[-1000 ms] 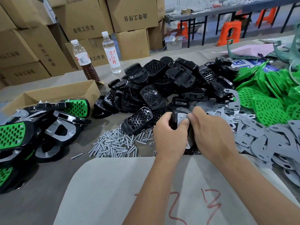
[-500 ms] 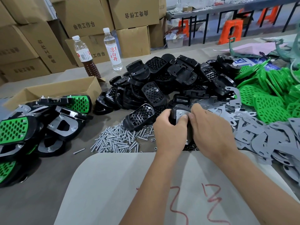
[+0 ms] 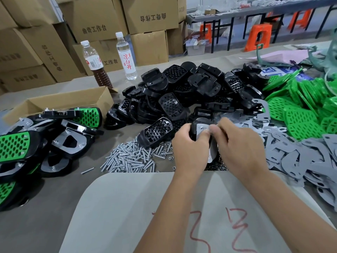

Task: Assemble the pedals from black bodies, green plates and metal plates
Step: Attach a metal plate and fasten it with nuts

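Hands clasp one black body: left hand wraps its edge, right hand pinches the metal plate there (stiff, light, probably sharp-edged; hold rims).

Two bare forearms, seen from above, no sleeves anywhere in view up to the bottom edge. No watch, bracelet or band at either wrist. Left hand ungloved, no rings to be seen on the back or knuckles. Right hand likewise ungloved and ringless, nails short where the thumb shows. Fingertips slightly blurred. Nothing else of the body in frame: no torso, no clothing.
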{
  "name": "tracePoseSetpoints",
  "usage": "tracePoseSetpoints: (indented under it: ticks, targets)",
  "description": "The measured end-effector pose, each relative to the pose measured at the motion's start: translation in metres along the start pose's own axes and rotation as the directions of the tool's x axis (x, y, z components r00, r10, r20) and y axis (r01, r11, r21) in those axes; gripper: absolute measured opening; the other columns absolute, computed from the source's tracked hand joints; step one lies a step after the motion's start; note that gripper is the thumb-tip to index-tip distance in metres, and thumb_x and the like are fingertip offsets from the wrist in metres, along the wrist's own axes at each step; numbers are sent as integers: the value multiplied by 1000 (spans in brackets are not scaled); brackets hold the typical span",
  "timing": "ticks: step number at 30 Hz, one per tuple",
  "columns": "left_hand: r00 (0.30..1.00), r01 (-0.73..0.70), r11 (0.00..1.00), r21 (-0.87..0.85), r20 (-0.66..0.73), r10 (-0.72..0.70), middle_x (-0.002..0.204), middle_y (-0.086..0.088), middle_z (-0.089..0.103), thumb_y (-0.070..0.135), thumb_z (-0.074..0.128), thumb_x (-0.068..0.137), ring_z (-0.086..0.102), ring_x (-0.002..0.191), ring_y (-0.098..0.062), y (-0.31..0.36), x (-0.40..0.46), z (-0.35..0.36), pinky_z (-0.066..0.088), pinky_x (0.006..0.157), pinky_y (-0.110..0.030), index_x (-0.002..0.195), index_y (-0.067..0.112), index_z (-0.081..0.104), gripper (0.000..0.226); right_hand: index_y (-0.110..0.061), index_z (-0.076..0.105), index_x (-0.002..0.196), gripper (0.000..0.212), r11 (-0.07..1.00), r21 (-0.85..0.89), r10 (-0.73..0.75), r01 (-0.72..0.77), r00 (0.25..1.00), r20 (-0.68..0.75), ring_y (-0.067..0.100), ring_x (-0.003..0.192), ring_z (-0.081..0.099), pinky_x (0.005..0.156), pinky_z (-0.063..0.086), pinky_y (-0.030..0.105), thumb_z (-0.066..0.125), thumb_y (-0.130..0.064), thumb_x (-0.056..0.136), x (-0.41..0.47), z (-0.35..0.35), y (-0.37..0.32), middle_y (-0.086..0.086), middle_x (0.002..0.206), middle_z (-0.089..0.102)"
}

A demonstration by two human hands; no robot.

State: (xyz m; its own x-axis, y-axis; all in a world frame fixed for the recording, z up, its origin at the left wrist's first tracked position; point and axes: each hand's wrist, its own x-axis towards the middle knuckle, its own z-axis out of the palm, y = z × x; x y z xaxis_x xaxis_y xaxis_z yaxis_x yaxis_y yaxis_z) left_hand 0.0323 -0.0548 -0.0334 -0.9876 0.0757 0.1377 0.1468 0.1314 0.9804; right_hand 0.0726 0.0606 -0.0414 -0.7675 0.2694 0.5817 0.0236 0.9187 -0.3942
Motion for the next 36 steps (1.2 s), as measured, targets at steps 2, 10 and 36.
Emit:
tracePoseSetpoints:
  ticks: [2, 10, 36]
  targets:
    - [1000, -2, 1000, 5, 5, 1, 66, 11, 62, 18, 71, 91, 52, 60, -6, -1, 0, -1, 43, 60, -21, 79, 12, 64, 15, -21, 32, 83, 27, 999, -27, -47, 48, 998, 32, 28, 49, 41, 46, 29, 36, 35, -32, 107, 0, 2, -3, -8, 53, 40]
    - [999, -34, 999, 42, 22, 33, 68, 8, 64, 19, 72, 90, 54, 62, -7, 0, 0, 0, 48, 63, -26, 80, 12, 65, 14, -16, 42, 80, 38, 998, -44, 56, -54, 998, 35, 30, 53, 39, 51, 25, 37, 39, -41, 108, 2, -3, -3, -6, 53, 41]
    - [976, 44, 990, -137, -206, -71, 92, -6, 75, 21, 63, 87, 69, 89, -30, 3, 17, -27, 57, 93, -58, 91, 12, 68, 12, -29, 47, 85, 22, 985, 53, -163, 164, 789, 592, 17, 94, 55, 79, 46, 38, 62, -37, 100, -1, -11, -16, -13, 91, 46]
